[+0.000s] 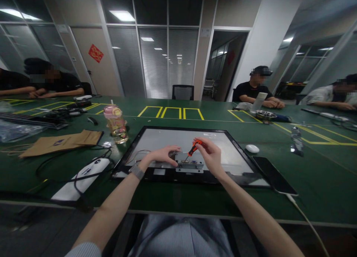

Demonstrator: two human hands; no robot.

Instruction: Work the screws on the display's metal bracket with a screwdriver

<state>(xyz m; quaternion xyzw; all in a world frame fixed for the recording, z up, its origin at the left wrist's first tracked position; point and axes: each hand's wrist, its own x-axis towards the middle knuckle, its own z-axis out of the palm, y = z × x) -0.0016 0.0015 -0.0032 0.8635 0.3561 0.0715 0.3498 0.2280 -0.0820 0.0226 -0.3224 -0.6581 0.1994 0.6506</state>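
Observation:
A flat display panel (173, 138) with a black frame and a grey metal back lies in front of me on the table. Near its closer edge sits a metal bracket (191, 167) with small parts along it. My right hand (209, 153) grips the orange-and-black handle of a screwdriver (193, 149), whose shaft slants down to the bracket's left part. My left hand (166, 155) rests over the panel beside the bracket, thumb and fingers apart around a small dark part I cannot make out. Thin wires (136, 155) run left of that hand.
To the left are a pink-lidded bottle (115, 125), a paper bag (65, 142), and a white power strip (83, 179) with black cables. On the right lie a white mouse (252, 148) and a phone (275, 175) on a cable. Several people sit across the green table (178, 201).

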